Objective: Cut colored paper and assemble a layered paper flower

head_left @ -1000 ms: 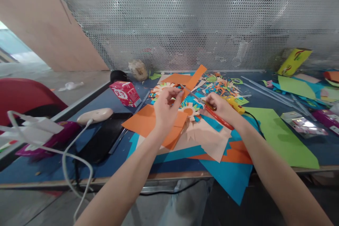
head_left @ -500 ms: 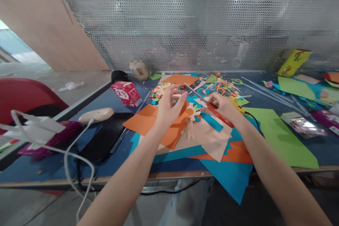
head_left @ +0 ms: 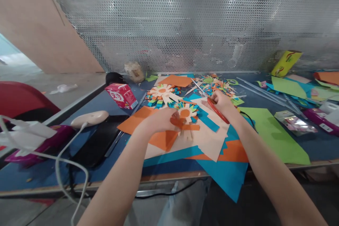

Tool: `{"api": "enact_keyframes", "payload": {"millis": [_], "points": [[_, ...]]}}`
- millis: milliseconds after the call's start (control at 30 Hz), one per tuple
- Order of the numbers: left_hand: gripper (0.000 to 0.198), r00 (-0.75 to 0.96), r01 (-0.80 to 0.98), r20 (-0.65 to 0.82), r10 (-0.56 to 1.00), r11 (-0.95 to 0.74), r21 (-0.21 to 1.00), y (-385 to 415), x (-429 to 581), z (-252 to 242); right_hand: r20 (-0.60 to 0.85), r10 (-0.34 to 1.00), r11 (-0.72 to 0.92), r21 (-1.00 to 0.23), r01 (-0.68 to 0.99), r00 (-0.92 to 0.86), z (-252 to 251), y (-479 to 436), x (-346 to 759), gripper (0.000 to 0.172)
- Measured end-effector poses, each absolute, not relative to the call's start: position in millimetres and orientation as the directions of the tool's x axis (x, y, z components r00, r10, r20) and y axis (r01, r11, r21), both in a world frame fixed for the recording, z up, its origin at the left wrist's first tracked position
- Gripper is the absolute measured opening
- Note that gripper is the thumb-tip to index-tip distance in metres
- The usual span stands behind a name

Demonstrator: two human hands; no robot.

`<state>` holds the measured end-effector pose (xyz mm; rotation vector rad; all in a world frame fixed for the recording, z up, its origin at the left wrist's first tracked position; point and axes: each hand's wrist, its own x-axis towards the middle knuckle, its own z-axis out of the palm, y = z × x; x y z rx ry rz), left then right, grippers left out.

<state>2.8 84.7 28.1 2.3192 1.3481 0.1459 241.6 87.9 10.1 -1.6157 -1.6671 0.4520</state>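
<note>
My left hand (head_left: 165, 119) has its fingers closed on an orange paper strip (head_left: 192, 127), whose free end sticks out to the right. Just beyond that strip lies a layered paper flower (head_left: 186, 111) with an orange centre and cream, blue and green petals. A second paper flower (head_left: 162, 91) rests farther back, beyond my left hand. My right hand (head_left: 221, 101) grips red-handled scissors (head_left: 217, 112), their blades pointing away and to the left. Under both hands are cream paper (head_left: 212, 144), orange sheets (head_left: 140, 118) and blue paper (head_left: 225, 176), which overhangs the table's front edge.
Paper scraps (head_left: 217, 86) are heaped at the back, before a perforated metal panel (head_left: 169, 24). At left are a pink box (head_left: 120, 96), a black phone (head_left: 99, 141) and a white cable (head_left: 59, 183). Green paper (head_left: 275, 137) and a yellow box (head_left: 286, 63) lie to the right.
My left hand has come down and nearer, from above the paper to the flower, and its spread fingers have closed on an orange strip. My right hand still holds the scissors.
</note>
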Motion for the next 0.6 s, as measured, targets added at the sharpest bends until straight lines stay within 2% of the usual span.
{"api": "enact_keyframes", "payload": {"millis": [167, 367, 467, 533, 600], "points": [[0.021, 0.506, 0.837, -0.314, 0.803, -0.370, 0.404, 87.5, 9.1, 21.8, 0.266, 0.963, 0.159, -0.701, 0.695, 0.047, 10.6, 82.0, 238.2, 0.037], [0.021, 0.485, 0.835, -0.316, 0.815, -0.324, 0.444, 84.9, 4.7, 23.1, 0.253, 0.967, 0.153, -0.690, 0.707, 0.037, 13.4, 78.7, 236.0, 0.035], [0.020, 0.509, 0.787, -0.216, 0.834, -0.348, 0.509, 85.2, 2.1, 27.2, 0.241, 0.970, 0.165, -0.720, 0.674, 0.021, 13.2, 79.2, 235.6, 0.036], [0.020, 0.452, 0.712, -0.060, 0.890, -0.320, 0.626, 85.9, 1.9, 31.1, 0.262, 0.965, 0.209, -0.744, 0.635, -0.011, 12.8, 79.3, 235.1, 0.036], [0.021, 0.309, 0.577, 0.081, 0.947, -0.255, 0.776, 86.3, 3.2, 35.0, 0.299, 0.953, 0.264, -0.747, 0.610, -0.048, 12.9, 78.4, 234.6, 0.036]]}}
